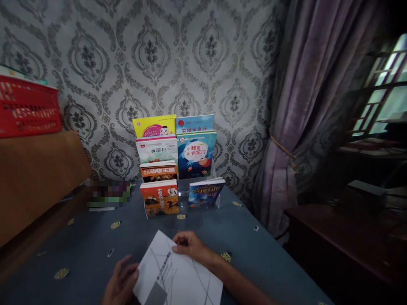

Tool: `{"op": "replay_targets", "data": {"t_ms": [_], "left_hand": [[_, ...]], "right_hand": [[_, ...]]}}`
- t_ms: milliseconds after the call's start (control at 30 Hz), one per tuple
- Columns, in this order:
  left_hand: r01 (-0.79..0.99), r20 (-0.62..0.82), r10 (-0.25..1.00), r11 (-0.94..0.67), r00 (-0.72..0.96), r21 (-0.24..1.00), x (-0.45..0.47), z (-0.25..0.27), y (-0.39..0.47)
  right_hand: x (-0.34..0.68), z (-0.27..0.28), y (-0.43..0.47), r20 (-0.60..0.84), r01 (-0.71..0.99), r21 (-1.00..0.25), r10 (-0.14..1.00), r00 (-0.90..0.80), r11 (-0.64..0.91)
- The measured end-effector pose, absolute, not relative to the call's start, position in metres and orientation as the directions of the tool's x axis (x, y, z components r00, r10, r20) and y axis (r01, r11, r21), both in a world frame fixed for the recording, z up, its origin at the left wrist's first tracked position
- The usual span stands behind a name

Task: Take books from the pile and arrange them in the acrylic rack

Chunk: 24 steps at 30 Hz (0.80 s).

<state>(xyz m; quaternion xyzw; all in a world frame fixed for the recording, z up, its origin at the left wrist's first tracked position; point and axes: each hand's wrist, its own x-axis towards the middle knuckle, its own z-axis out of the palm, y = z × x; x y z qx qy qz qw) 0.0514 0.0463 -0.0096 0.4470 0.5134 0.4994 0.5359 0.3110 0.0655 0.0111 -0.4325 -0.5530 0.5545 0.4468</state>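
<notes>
A white book (181, 271) with dark crossing lines, printed characters and a grey block lies tilted low in front of me. My right hand (190, 246) pinches its far edge, thumb on top and fingers curled behind. Beside the book's left edge is my left hand (120, 281), its fingers bent and apart; the fingertips come right up to the edge, and whether they press on it I cannot tell. Beyond both hands stands a clear tiered rack (183, 206) of books, among them an orange-red book (160, 198) and a dark blue book (206, 193) at the front.
Higher in the rack are a yellow book (154, 126) and a blue fish-story book (196, 156). A blurred pile (108, 195) lies left of it on the blue tablecloth (95, 237). A red basket (30, 108) sits on a cardboard box (44, 178). A purple curtain (295, 106) hangs right.
</notes>
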Motion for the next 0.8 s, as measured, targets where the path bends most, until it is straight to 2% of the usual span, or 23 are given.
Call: {"op": "replay_targets", "data": {"t_ms": [100, 233, 300, 367, 467, 567, 700, 800], "left_hand": [[-0.147, -0.261, 0.961, 0.273, 0.096, 0.951, 0.052, 0.005, 0.036], [-0.268, -0.342, 0.931, 0.364, 0.127, 0.892, 0.059, 0.021, 0.028], [-0.250, -0.350, 0.920, 0.386, 0.175, 0.888, 0.064, 0.025, 0.025], [-0.157, -0.336, 0.907, 0.381, 0.255, 0.911, 0.068, 0.028, 0.023], [0.027, -0.248, 0.901, 0.255, 0.355, 0.967, 0.073, 0.041, 0.029], [0.165, -0.097, 0.873, 0.020, 0.477, 0.986, 0.075, 0.067, 0.043], [0.270, 0.118, 0.815, -0.319, 0.568, 0.909, 0.085, 0.104, 0.054], [0.281, 0.239, 0.782, -0.463, 0.576, 0.841, 0.099, 0.118, 0.055]], "right_hand": [[0.310, 0.022, 0.060, 0.129, -0.011, -0.992, 0.976, -0.176, 0.129], [0.308, 0.027, 0.052, 0.199, -0.003, -0.980, 0.973, -0.116, 0.200], [0.310, 0.029, 0.049, 0.220, 0.011, -0.975, 0.972, -0.079, 0.222], [0.316, 0.034, 0.046, 0.236, 0.030, -0.971, 0.970, -0.065, 0.238], [0.333, 0.051, 0.039, 0.230, 0.054, -0.970, 0.964, -0.131, 0.239], [0.353, 0.076, 0.030, 0.211, 0.077, -0.969, 0.952, -0.223, 0.233], [0.371, 0.111, 0.015, 0.186, 0.046, -0.976, 0.927, -0.326, 0.212], [0.379, 0.133, 0.004, 0.212, 0.035, -0.972, 0.925, -0.315, 0.234]]}}
